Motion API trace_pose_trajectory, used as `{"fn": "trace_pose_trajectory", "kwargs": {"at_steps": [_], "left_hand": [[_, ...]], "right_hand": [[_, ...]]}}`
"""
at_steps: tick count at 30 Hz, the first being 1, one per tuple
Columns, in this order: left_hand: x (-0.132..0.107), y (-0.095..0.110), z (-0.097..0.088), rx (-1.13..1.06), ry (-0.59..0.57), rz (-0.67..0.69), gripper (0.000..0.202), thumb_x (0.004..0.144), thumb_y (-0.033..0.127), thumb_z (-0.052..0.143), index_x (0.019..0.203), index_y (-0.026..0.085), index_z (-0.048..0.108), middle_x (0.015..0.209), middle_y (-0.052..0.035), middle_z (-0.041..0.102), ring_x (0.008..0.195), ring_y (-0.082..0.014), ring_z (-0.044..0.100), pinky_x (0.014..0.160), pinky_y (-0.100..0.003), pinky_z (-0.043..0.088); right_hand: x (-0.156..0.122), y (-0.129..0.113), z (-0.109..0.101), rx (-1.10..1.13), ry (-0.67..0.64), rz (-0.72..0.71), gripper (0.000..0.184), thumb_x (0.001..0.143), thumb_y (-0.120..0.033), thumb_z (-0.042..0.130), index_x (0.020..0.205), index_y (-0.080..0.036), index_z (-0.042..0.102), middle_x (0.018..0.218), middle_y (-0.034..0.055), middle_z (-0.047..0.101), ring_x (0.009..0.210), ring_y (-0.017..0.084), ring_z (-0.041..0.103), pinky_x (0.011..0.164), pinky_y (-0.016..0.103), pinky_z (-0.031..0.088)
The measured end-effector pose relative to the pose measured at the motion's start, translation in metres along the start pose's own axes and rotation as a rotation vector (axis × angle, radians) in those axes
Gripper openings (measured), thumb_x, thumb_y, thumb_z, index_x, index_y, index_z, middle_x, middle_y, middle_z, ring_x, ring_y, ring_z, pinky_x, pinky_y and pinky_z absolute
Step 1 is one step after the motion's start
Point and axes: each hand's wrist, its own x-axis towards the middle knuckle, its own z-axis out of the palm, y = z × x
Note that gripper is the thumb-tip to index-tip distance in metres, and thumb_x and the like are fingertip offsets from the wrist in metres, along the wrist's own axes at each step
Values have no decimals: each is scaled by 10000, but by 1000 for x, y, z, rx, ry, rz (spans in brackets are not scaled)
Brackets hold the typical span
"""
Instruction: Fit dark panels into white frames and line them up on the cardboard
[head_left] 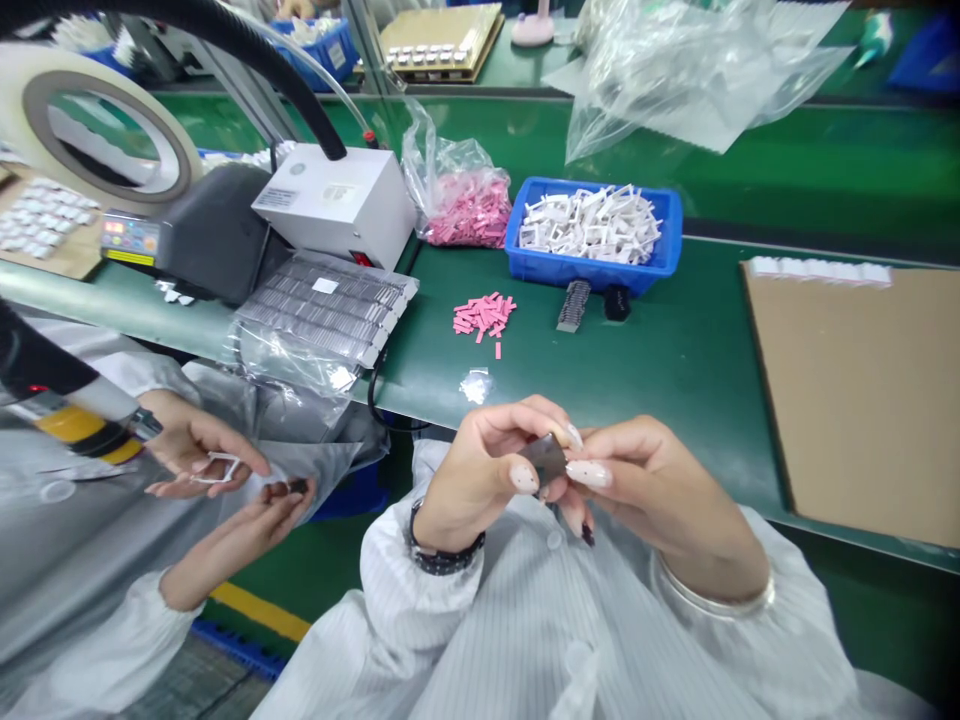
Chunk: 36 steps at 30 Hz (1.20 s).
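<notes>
My left hand [480,475] and my right hand [645,490] meet in front of my chest, just off the edge of the green workbench [675,370]. Between their fingertips they pinch a small dark grey flat part [544,458], which is partly hidden by my fingers. Both hands have pale-speckled nails. The nearest things on the bench are a small clear plastic scrap [477,385] and a loose pile of pink pieces [484,318].
A co-worker's hands [225,480] to my left hold a white frame and a dark piece. On the bench are a blue bin of white frames [592,235], a bag of pink pieces [457,195], a bagged stack of metal strips [326,310], a grey machine [337,205], a ring lamp [97,130] and a cardboard sheet [855,390].
</notes>
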Motion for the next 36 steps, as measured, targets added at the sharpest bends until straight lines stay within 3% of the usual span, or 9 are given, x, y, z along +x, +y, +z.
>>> {"fn": "trace_pose_trajectory", "kwargs": {"at_steps": [7, 11, 16, 18, 21, 27, 32, 34, 36], "left_hand": [[0, 0, -3, 23, 25, -26, 290, 651, 402, 808, 818, 177, 735, 857, 5, 595, 516, -28, 526, 482, -190, 474], [0, 3, -2, 111, 99, -40, 289, 589, 373, 849, 776, 177, 747, 857, -10, 607, 643, -71, 577, 587, -207, 514], [0, 3, -1, 169, 189, -82, 284, 572, 383, 857, 736, 175, 756, 866, -33, 613, 820, -119, 594, 705, -222, 501], [-1, 0, -3, 148, 187, -120, 302, 568, 416, 851, 724, 178, 750, 843, -32, 622, 799, -122, 589, 693, -226, 480], [-2, -5, -8, 146, 162, -159, 369, 583, 489, 820, 722, 158, 735, 813, -38, 645, 782, -127, 582, 710, -234, 448], [-6, -13, -18, 121, 132, -209, 423, 631, 509, 787, 782, 125, 694, 699, -33, 665, 664, -111, 585, 682, -238, 426], [-14, -10, -26, -37, 88, -188, 402, 651, 491, 783, 776, 125, 671, 708, -48, 683, 697, -136, 639, 688, -245, 451], [-22, -7, -31, -65, 128, -126, 413, 655, 513, 770, 769, 127, 672, 697, -40, 673, 697, -129, 627, 690, -239, 450], [-30, -3, -37, -81, 161, -52, 429, 662, 542, 749, 782, 136, 676, 703, -30, 659, 689, -120, 606, 686, -239, 448]], "right_hand": [[0, 0, -2, -48, 17, 12, 171, 828, -303, 694, 725, -174, 737, 591, 10, 677, 507, 70, 595, 501, 177, 472], [-1, 0, 1, -156, 128, 11, 258, 765, -347, 747, 648, -154, 622, 550, -6, 614, 482, 73, 551, 466, 183, 450], [1, -11, 1, -471, 362, -338, 328, 642, -252, 840, 783, -214, 546, 722, -40, 513, 599, 79, 482, 532, 210, 438], [1, -19, -3, -721, 289, -442, 194, 733, -255, 774, 817, -226, 602, 787, -14, 501, 667, 100, 477, 593, 242, 439], [3, -31, -9, -968, 75, -412, 86, 842, -285, 666, 790, -219, 651, 820, 11, 493, 728, 117, 486, 632, 255, 431], [15, -37, -12, -947, -76, -297, 193, 900, -326, 585, 764, -190, 597, 841, 13, 508, 759, 107, 496, 683, 238, 433], [40, -22, -11, -687, 312, -513, 184, 839, -320, 659, 742, -194, 565, 810, 11, 558, 751, 123, 548, 659, 250, 454], [54, -9, -12, -841, 417, -668, 142, 836, -272, 662, 753, -196, 574, 815, 18, 586, 770, 141, 567, 685, 276, 463], [71, 8, -15, -1156, 411, -795, 115, 876, -226, 603, 769, -191, 582, 824, 39, 605, 805, 165, 568, 726, 311, 463]]}}
